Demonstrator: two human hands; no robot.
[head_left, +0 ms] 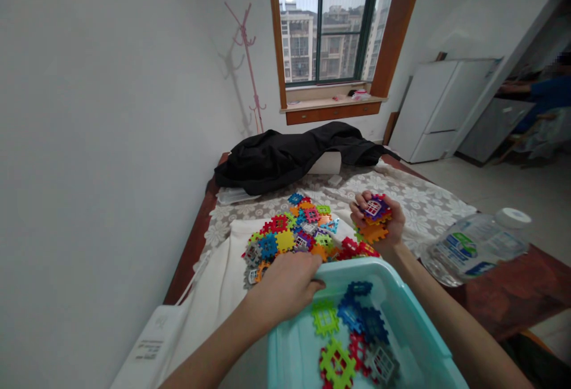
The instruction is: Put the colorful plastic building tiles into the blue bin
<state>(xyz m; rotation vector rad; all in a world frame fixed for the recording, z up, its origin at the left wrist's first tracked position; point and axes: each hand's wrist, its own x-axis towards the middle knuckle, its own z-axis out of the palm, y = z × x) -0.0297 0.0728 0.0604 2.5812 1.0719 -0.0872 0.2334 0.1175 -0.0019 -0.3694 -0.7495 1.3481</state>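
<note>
A heap of colourful interlocking plastic tiles (298, 231) lies on a white cloth on the table. My left hand (288, 285) rests knuckles-up at the near edge of the heap, by the far rim of a turquoise plastic bin (401, 300); its fingers are curled under and hidden. My right hand (377, 222) is raised palm-up to the right of the heap, fingers closed around a stack of tiles (375, 210). Several tiles (352, 335) lie inside the bin.
A clear water bottle (475, 246) lies at the right of the table. A black jacket (289, 154) is draped over the far end. A white wall runs close on the left. Another person sits far right near a white cabinet (435, 109).
</note>
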